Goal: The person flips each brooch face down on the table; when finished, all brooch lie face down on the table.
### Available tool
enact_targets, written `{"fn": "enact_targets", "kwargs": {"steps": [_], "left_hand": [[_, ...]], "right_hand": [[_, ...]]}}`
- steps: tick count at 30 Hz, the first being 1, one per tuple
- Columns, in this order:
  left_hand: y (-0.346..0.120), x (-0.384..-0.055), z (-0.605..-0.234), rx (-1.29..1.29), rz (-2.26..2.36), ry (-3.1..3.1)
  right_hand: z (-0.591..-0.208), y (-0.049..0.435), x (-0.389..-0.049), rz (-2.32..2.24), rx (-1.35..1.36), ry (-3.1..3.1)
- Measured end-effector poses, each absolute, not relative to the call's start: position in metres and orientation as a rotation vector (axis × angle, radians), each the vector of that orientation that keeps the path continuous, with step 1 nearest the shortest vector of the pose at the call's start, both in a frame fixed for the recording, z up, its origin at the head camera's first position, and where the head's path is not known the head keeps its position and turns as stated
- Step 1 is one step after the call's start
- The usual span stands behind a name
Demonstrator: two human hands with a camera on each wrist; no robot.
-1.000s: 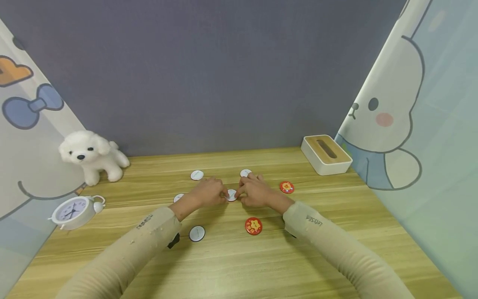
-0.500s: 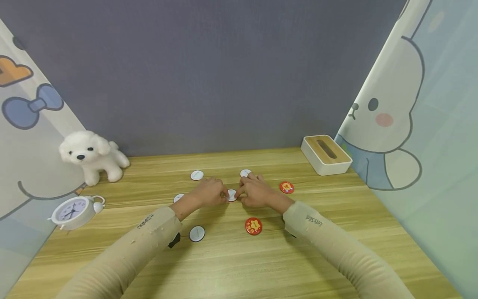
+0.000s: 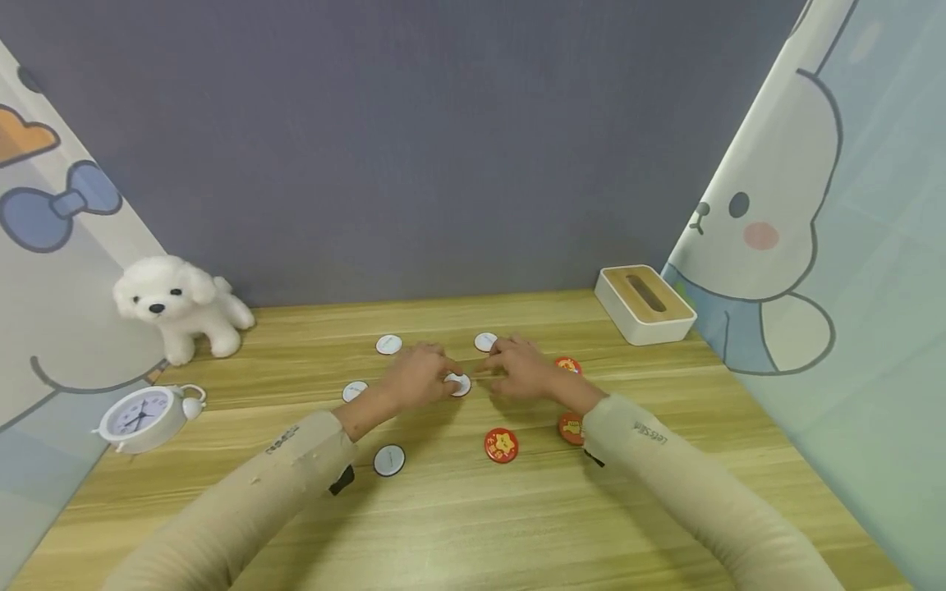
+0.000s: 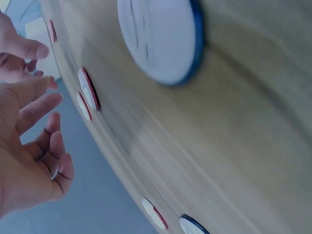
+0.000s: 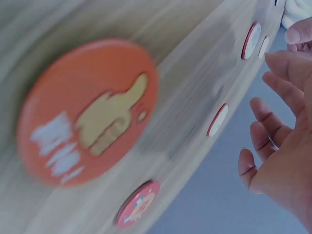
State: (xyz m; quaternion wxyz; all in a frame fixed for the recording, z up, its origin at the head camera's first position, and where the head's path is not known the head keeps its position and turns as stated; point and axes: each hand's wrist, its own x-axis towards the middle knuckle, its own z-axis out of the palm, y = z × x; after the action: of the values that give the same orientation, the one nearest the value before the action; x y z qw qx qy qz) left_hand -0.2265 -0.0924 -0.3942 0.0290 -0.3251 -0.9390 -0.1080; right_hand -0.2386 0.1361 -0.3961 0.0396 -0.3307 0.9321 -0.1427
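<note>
A round badge [image 3: 461, 385], white side up with a red rim, lies on the wooden table between my hands. My left hand [image 3: 417, 377] hovers at its left edge, fingers loosely bent; in the left wrist view a gap shows between this hand [image 4: 34, 146] and the badge [image 4: 89, 90]. My right hand [image 3: 521, 371] is off to the badge's right, fingers relaxed and holding nothing. Just beyond its fingertips lies another white badge [image 3: 485, 342]. Under the right forearm is a red thumbs-up badge [image 3: 571, 428], large in the right wrist view.
More white badges lie leftward: a far one [image 3: 389, 345], one beside the left wrist [image 3: 355, 391] and a near one [image 3: 389, 460]. A red star badge [image 3: 501, 445] is near centre. A plush dog [image 3: 185, 304], alarm clock [image 3: 148, 417] and tissue box [image 3: 645, 304] stand by the walls.
Both hands have let go of the middle badge. The right hand has drawn away to the right, and the thumbs-up badge now shows beside its sleeve.
</note>
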Motion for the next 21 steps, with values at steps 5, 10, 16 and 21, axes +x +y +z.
{"fn": "enact_targets", "kwargs": {"steps": [5,10,16,21], "left_hand": [[-0.084,-0.209,-0.398,-1.02,-0.358,-2.838],[-0.077,-0.189,-0.407,-1.057,-0.404,-2.822],[-0.072,-0.17,-0.417,-1.069,-0.453,-2.879],[-0.068,-0.161,-0.424,-1.041,-0.459,-2.897]], "right_hand": [[-0.394,0.152,-0.227,-0.484,-1.051,2.851],[-0.397,0.167,-0.207,-0.516,-1.095,2.855],[-0.407,0.178,-0.185,-0.561,-1.134,2.841],[-0.416,0.181,-0.174,-0.529,-1.197,2.882]]}}
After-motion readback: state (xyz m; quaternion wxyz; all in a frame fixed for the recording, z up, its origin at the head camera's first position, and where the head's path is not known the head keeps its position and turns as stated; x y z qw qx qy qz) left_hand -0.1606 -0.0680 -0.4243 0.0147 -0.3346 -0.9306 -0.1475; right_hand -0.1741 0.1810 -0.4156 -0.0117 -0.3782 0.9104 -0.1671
